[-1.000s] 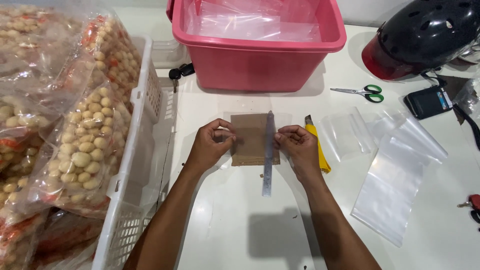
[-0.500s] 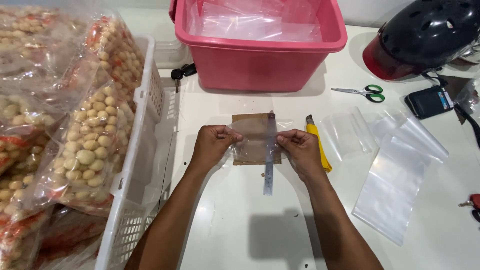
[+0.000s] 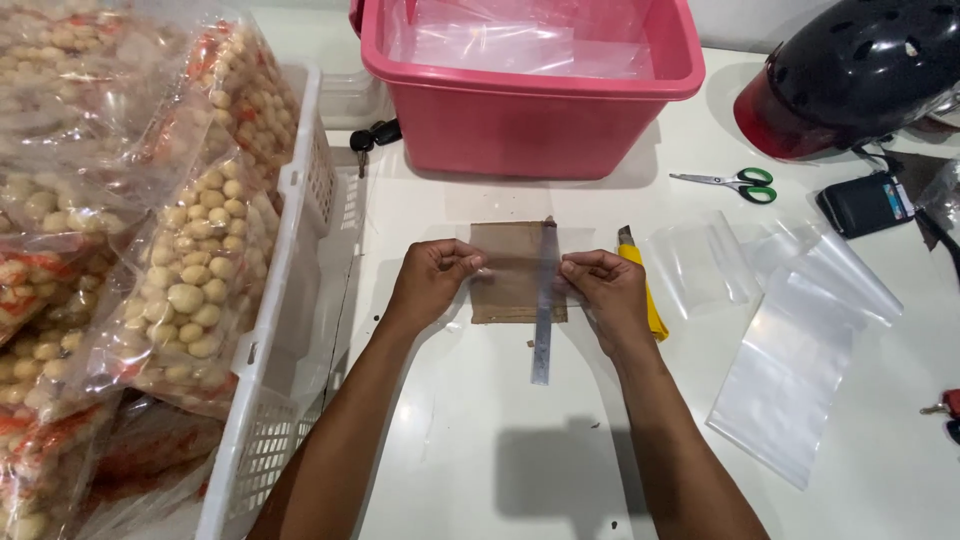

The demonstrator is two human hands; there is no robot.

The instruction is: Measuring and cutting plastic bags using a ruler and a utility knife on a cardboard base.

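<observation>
My left hand (image 3: pixel 432 283) and right hand (image 3: pixel 604 288) both pinch the clear plastic bag (image 3: pixel 520 262) over cardboard (image 3: pixel 505 290), steel ruler (image 3: pixel 543 330) between them.

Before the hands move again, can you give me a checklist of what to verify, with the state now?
1. Left hand pinches the clear plastic bag: ok.
2. Right hand pinches its other side: ok.
3. Bag lies over the brown cardboard: ok.
4. Metal ruler lies across the cardboard: ok.
5. Yellow cutter blade retracted: cannot tell.
6. Scissors apart from both hands: ok.
</observation>
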